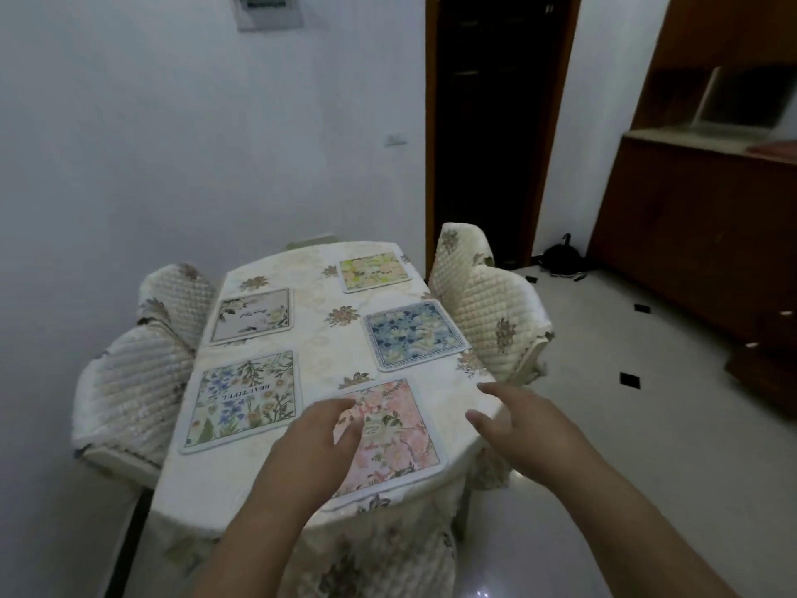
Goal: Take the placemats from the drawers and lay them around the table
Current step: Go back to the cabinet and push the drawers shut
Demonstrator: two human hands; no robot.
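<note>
pale walls [151, 144], dark doorway [500, 123], wooden cabinet [690, 235], glossy tiled floor [647, 403], quilted chairs [487, 304].

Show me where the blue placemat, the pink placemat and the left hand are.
blue placemat [414, 334], head view, on the middle of its flowered face.
pink placemat [396, 442], head view, on its bare face right of the fingers.
left hand [310, 451], head view, on the back of the hand.

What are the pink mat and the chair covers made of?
The pink mat looks like soft woven or printed fabric with a matte flowery face and a pale stitched border. It could be a padded cloth. The chair covers look like quilted fabric, cream and slightly shiny, with a puffy diamond stitch pattern.
</note>
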